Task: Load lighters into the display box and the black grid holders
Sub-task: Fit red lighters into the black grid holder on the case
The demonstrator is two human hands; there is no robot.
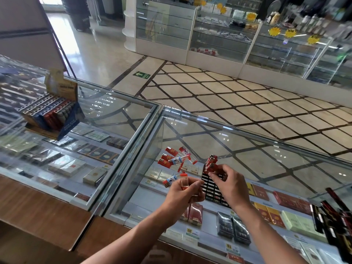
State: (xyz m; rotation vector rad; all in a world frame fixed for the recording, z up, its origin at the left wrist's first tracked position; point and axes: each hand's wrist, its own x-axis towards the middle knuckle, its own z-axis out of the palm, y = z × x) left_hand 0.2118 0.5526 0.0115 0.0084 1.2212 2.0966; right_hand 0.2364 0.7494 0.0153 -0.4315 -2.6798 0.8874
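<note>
Our left hand (182, 190) grips, seemingly, a clear lighter (184, 183); our right hand (229, 187) pinches a red lighter (210, 168) at the black grid holder (207, 184).

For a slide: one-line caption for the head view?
Right hand pinches a red lighter at the black grid holder; left hand holds a clear lighter.

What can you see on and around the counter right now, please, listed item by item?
Glass counters: two, clear, meeting at a corner.
Display box: one, blue and yellow, left counter, full of lighters.
Loose lighters: about eight, red or clear, right counter.
Black grid holder: one, black, right counter, by the hands.
Standing lighters: about three, red, holder's far corner.
Cigarette packs: many, mixed colours, under the glass.
Left hand: holds a clear lighter.
Right hand: pinches a red lighter at the holder.
</note>
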